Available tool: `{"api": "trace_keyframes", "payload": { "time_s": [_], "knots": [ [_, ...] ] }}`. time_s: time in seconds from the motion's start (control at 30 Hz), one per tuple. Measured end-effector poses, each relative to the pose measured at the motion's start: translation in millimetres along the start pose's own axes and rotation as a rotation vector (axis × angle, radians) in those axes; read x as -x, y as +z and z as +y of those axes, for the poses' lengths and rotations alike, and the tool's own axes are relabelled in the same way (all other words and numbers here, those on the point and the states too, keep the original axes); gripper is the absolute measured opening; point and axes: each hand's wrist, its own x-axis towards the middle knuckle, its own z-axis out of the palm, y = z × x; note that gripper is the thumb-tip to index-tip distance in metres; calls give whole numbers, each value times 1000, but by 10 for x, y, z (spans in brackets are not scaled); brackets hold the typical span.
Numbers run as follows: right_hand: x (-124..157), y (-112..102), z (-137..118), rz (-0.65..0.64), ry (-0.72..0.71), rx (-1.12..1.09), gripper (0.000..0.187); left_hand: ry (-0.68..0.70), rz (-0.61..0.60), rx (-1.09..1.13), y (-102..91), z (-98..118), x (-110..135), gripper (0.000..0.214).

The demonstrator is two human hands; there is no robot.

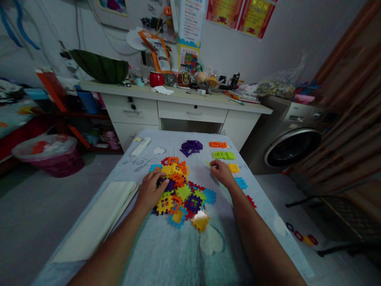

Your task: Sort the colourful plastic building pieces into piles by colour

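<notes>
A heap of toothed plastic building tiles in yellow, orange, purple, green, blue and red lies mid-table. My left hand rests on the heap's left side, fingers apart, its thumb against a purple tile. To the right, my right hand is closed in a pinch on a light green tile, seen nearly edge-on. Sorted groups lie beyond it and along the right edge: orange tiles, green tiles, yellow tiles, blue tiles and red tiles. Purple pieces form a pile at the back.
A white folded sheet lies along the table's left side, and a white long box at the back left. Behind stands a cluttered white desk. A washing machine and a chair are on the right.
</notes>
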Motion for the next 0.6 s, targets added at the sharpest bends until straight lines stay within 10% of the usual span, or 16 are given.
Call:
{"api": "trace_keyframes", "payload": {
  "time_s": [0.6],
  "knots": [
    [-828, -129, 202, 174, 288, 292, 24, 0, -2, 8, -20, 40, -8, 33]
  ]
}}
